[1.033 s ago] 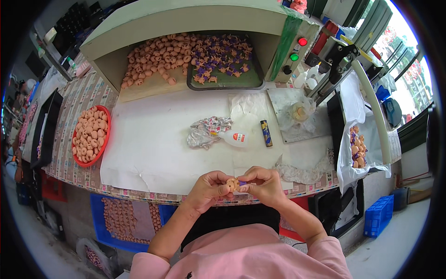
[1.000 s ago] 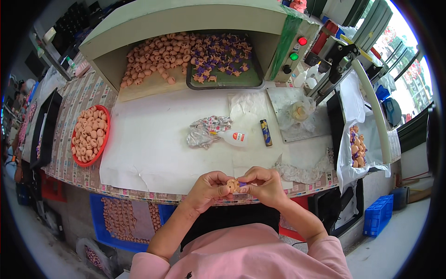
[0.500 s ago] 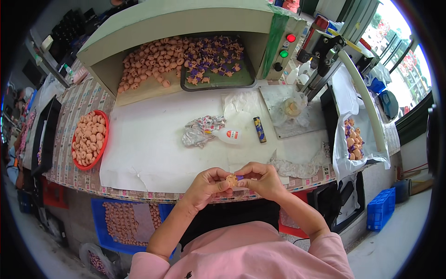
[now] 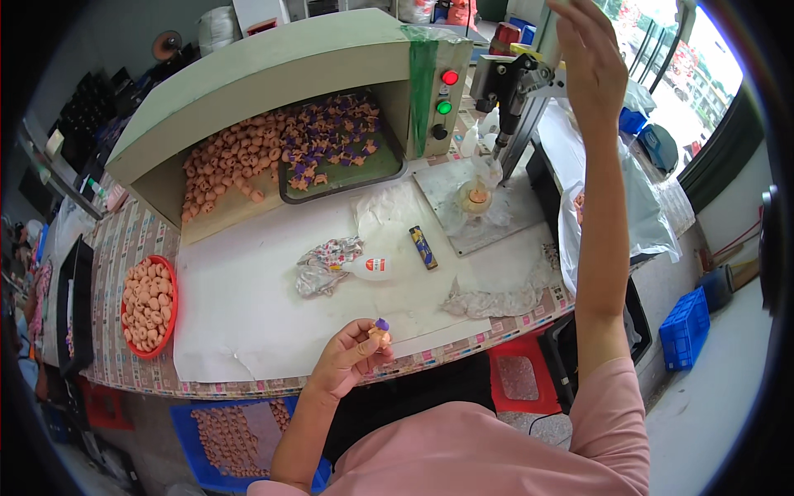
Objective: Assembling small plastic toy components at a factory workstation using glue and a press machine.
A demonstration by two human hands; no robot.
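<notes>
My left hand (image 4: 346, 360) is over the table's front edge, its thumb and fingers closed on a small toy figure (image 4: 380, 335), peach-coloured with a purple part on top. High at the right, my right hand (image 4: 591, 74) is raised to the pale press lever (image 4: 550, 40); its fingers run past the lever, and most of the lever is hidden behind hand and arm. Below it, the hand press (image 4: 517, 87) points down at a round pale mould (image 4: 475, 198) wrapped in clear plastic on a metal plate (image 4: 496, 236).
Loose peach heads (image 4: 231, 157) and a dark tray (image 4: 397, 169) of purple-and-peach pieces lie in a box-shaped machine (image 4: 273, 74). A red basket (image 4: 174, 310) of heads stands left. On white paper are a squeeze bottle (image 4: 372, 266), crumpled plastic (image 4: 327, 269) and a dark-blue tube (image 4: 423, 248).
My right hand has left the toy figure and gone up to the press lever, which has swung from its lowered position. My left hand keeps the figure, purple part now upward. The view has shifted.
</notes>
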